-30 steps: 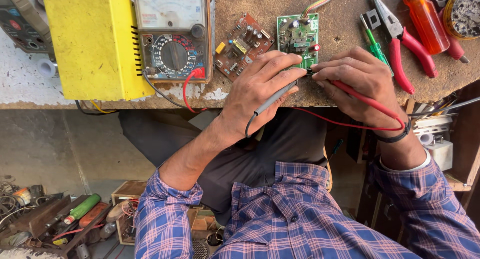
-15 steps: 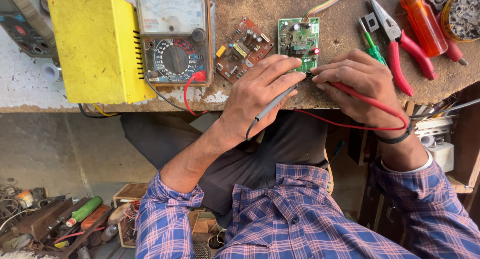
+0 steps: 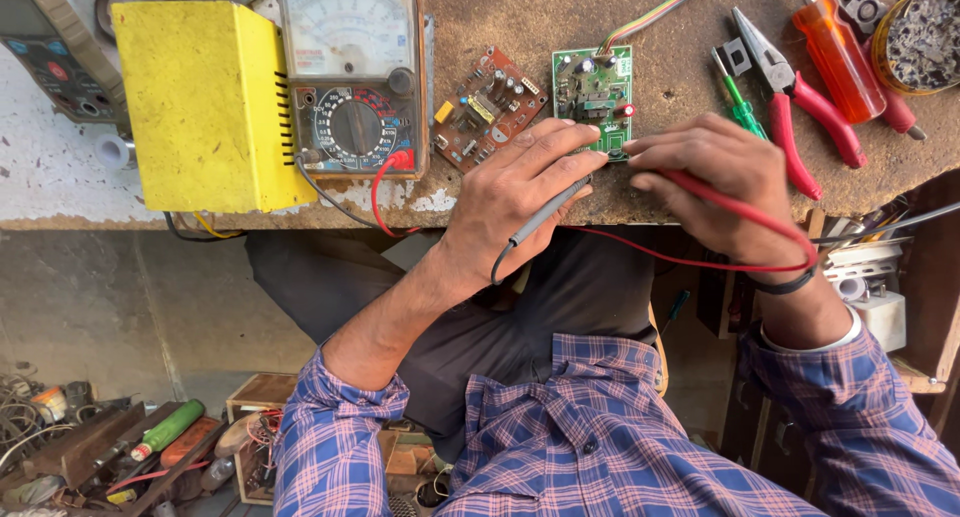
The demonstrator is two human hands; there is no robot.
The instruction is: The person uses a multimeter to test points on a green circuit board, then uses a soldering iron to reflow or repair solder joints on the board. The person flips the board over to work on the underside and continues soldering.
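My left hand (image 3: 520, 202) grips a black meter probe (image 3: 545, 215), its tip hidden under my fingers at the lower edge of a green circuit board (image 3: 595, 92). My right hand (image 3: 715, 177) holds a red meter probe (image 3: 740, 209) against the same board's lower right corner. Red and black leads run from the probes to an analog multimeter (image 3: 350, 72) on the bench. A brown circuit board (image 3: 490, 107) lies just left of the green one.
A yellow box (image 3: 205, 102) stands left of the multimeter. Red-handled pliers (image 3: 785, 87), a green screwdriver (image 3: 738, 102), an orange-handled screwdriver (image 3: 835, 47) and a round tin (image 3: 920, 37) lie at the right. Clutter of tools fills the floor (image 3: 120, 447) below the bench edge.
Both hands have stayed on the green board with the probes; only the view has shifted slightly.
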